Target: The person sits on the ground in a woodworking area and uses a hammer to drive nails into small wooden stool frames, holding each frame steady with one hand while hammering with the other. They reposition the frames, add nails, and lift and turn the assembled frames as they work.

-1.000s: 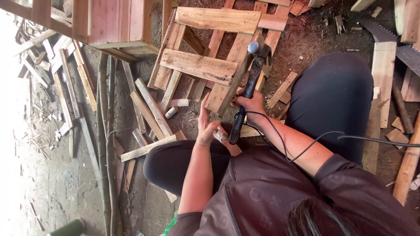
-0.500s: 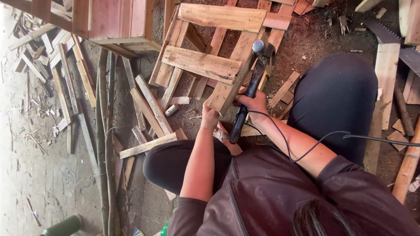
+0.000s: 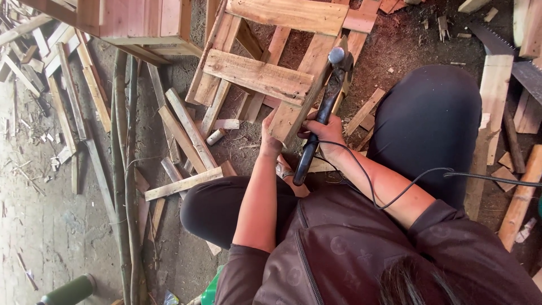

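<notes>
The right hand [image 3: 326,131] grips one hammer [image 3: 323,113], fingers wrapped tight round it. The left hand [image 3: 270,138] holds one board [image 3: 302,101] on the frame [image 3: 265,73].

Head camera looks steeply down, close above lap.

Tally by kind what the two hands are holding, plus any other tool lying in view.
hammer: 1, gripped by the right hand
wooden slat: 1, held by the left hand
handsaw: 1, on the ground
Total: 3
</notes>
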